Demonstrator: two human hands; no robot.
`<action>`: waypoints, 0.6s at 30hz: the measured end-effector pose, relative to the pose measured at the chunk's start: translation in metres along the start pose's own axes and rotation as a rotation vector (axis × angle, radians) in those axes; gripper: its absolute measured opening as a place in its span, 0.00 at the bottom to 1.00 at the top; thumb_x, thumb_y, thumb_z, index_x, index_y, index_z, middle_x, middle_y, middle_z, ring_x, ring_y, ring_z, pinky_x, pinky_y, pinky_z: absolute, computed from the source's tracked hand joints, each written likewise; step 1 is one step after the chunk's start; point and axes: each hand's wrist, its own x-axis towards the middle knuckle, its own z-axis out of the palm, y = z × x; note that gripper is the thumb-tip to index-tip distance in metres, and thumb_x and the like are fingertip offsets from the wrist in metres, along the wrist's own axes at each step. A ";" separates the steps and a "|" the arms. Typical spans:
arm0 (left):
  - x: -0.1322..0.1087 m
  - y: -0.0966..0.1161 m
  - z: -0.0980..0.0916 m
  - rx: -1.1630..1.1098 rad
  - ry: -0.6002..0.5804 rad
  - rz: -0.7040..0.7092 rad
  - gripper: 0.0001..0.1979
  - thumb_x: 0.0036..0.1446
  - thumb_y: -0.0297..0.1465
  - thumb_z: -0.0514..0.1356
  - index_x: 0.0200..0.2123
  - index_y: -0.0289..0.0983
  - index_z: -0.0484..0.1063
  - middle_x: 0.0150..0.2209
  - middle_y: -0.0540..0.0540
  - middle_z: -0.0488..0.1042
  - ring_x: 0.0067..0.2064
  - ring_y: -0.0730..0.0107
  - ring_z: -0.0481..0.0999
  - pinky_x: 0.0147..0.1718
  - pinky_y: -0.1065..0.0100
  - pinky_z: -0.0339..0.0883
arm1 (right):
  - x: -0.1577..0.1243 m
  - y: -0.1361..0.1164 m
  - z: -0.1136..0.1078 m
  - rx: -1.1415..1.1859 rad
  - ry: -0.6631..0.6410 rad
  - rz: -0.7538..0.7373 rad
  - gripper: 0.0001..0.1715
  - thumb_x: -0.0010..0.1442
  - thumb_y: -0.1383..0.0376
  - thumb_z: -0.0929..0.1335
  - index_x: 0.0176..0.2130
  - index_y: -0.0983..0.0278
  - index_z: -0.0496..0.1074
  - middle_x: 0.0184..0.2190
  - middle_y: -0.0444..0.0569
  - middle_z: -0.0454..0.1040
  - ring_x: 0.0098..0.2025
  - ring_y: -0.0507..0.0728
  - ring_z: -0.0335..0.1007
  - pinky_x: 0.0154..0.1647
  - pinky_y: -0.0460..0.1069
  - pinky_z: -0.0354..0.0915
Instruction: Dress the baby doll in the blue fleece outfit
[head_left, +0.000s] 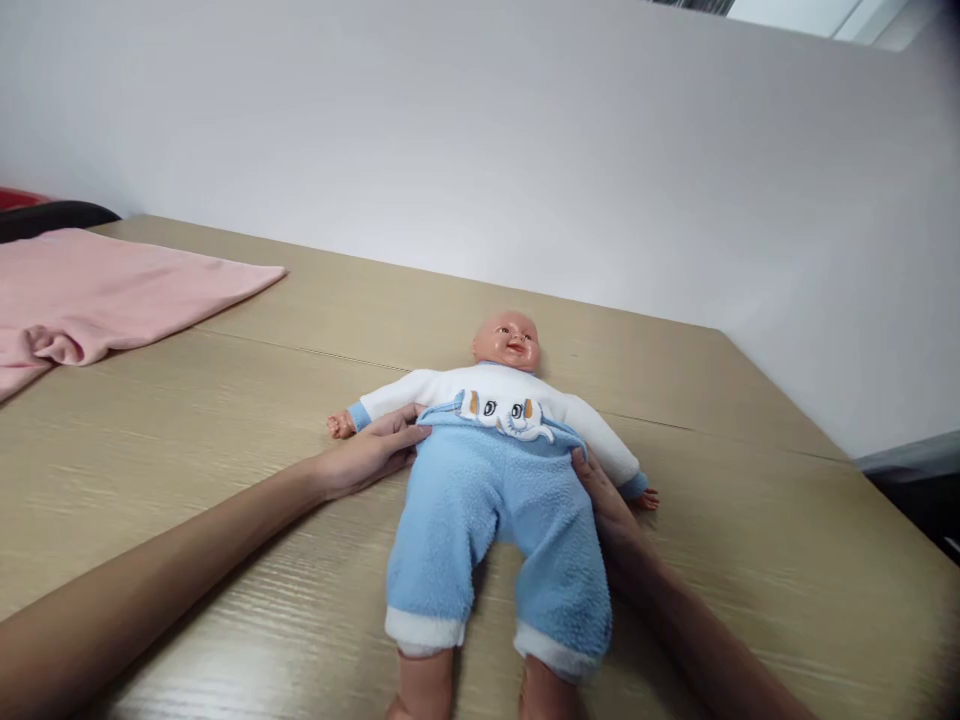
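Note:
A baby doll (512, 342) lies on its back on the table, its head away from me and its arms spread. It wears a white long-sleeved top (450, 383) with blue cuffs and an elephant-face design on the front. Fuzzy blue pants (457, 490) with white hems cover its hips and legs. At the left of the waistband, my left hand (379, 450) has its thumb over the edge and its fingers partly behind the cloth. My right hand (602, 495) grips the waistband's opposite side, thumb on top, most fingers hidden. The doll's feet are cut off by the frame.
A pink cloth (127, 285) is spread at the table's left, with a bunched part near its front. Behind it are black and red items at the left edge. A pale wall (450, 150) borders the wooden table (247, 430) at the back. Something dark stands past the right edge.

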 end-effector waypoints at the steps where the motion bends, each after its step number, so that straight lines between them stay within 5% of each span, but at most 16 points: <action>1: 0.001 -0.002 0.001 -0.066 -0.012 -0.015 0.17 0.65 0.43 0.70 0.49 0.40 0.74 0.47 0.46 0.79 0.49 0.62 0.76 0.55 0.61 0.69 | 0.001 -0.001 -0.001 -0.030 -0.002 -0.010 0.43 0.58 0.35 0.76 0.64 0.50 0.74 0.61 0.50 0.82 0.65 0.69 0.76 0.65 0.64 0.74; 7: 0.002 0.001 0.000 0.050 -0.048 0.028 0.21 0.66 0.48 0.69 0.52 0.40 0.78 0.53 0.43 0.80 0.56 0.57 0.76 0.56 0.61 0.66 | 0.000 -0.007 -0.006 -0.220 -0.080 -0.159 0.37 0.57 0.37 0.77 0.56 0.54 0.80 0.56 0.49 0.83 0.60 0.68 0.76 0.68 0.62 0.69; 13: -0.002 0.026 0.008 0.228 -0.001 0.230 0.19 0.67 0.50 0.68 0.46 0.41 0.73 0.41 0.50 0.73 0.45 0.64 0.72 0.46 0.66 0.66 | -0.017 -0.033 0.003 -0.587 -0.065 -0.446 0.25 0.65 0.40 0.73 0.38 0.58 0.76 0.33 0.45 0.73 0.37 0.59 0.67 0.41 0.52 0.68; 18: 0.013 0.034 0.013 0.166 0.025 0.168 0.20 0.70 0.51 0.64 0.50 0.41 0.71 0.38 0.51 0.71 0.39 0.69 0.69 0.40 0.69 0.64 | 0.006 -0.049 0.027 -0.397 -0.023 -0.395 0.27 0.63 0.38 0.74 0.39 0.57 0.70 0.30 0.41 0.68 0.31 0.55 0.61 0.32 0.49 0.62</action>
